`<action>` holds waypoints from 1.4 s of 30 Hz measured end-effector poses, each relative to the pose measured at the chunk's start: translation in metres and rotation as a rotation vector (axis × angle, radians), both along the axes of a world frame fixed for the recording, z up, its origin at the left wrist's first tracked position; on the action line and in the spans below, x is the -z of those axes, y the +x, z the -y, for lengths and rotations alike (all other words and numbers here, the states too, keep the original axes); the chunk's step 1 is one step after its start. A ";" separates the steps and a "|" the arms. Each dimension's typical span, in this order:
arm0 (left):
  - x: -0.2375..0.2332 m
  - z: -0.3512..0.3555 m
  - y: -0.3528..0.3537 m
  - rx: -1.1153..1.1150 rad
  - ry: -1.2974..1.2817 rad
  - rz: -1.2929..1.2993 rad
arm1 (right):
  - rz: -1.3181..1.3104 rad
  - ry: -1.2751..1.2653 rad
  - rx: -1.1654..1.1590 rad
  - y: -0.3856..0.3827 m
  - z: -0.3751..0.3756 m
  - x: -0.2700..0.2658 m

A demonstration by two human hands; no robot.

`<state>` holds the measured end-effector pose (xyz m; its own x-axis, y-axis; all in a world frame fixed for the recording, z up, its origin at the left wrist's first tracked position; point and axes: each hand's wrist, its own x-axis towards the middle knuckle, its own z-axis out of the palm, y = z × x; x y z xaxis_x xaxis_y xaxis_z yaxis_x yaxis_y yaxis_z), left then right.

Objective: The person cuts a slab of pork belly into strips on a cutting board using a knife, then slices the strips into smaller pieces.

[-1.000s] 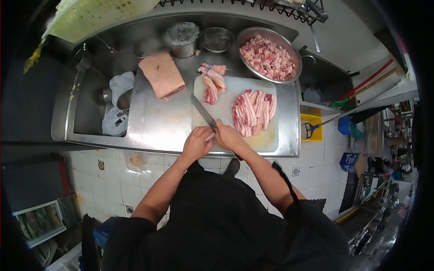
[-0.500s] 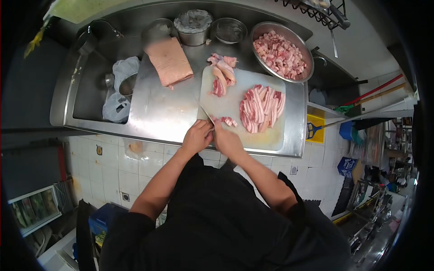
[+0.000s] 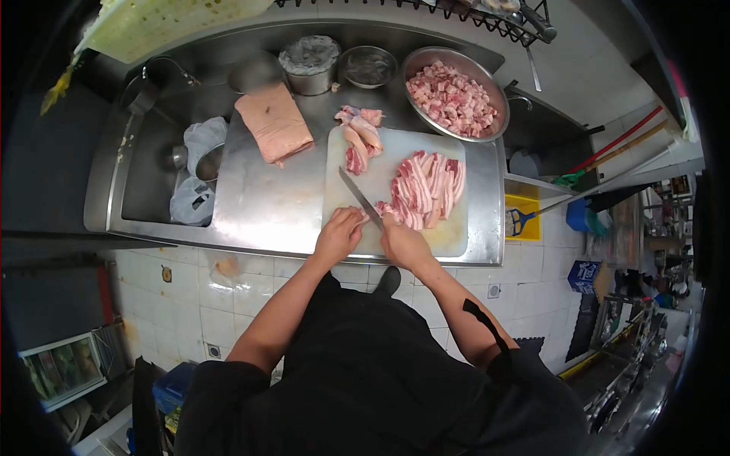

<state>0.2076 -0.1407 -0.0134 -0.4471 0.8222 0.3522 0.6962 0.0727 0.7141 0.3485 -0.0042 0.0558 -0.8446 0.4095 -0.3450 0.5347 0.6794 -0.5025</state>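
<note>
My right hand (image 3: pixel 404 243) is wrapped round the handle of a knife (image 3: pixel 357 192), whose long blade points up and left over a white cutting board (image 3: pixel 452 242). Close beside the blade, my left hand (image 3: pixel 338 235) has its fingers curled on a small strip of pork (image 3: pixel 363 217), mostly hidden beneath them. Some cut bits lie against the right side of the knife. A pile of sliced pork belly (image 3: pixel 428 186) rests on the board's right half. Thicker meat pieces (image 3: pixel 359 137) lie at its far left corner.
A slab of pork belly (image 3: pixel 274 124) lies on the steel counter (image 3: pixel 258 201). Behind are a lidded pot (image 3: pixel 310 64), a metal bowl (image 3: pixel 368 67) and a large bowl of diced pork (image 3: pixel 454 99). At the left is a sink (image 3: pixel 152 178) holding plastic bags (image 3: pixel 194 203).
My right hand and the knife have moved right, away from the left hand, and the blade now shows at full length. The cut bits have shifted right towards the sliced pile.
</note>
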 end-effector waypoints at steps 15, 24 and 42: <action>0.011 0.013 -0.024 0.007 -0.164 -0.021 | -0.031 0.040 -0.071 -0.062 0.001 0.036; -0.008 0.001 -0.015 -0.288 -0.029 -0.026 | -0.135 0.047 -0.086 -0.006 0.004 0.019; 0.005 0.006 -0.020 -0.209 -0.103 -0.005 | -0.030 0.056 -0.079 0.005 0.010 0.034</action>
<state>0.1878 -0.1467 -0.0188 -0.6100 0.7437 0.2736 0.6620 0.2885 0.6918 0.3537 -0.0147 0.0222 -0.8847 0.3591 -0.2971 0.4634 0.7465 -0.4776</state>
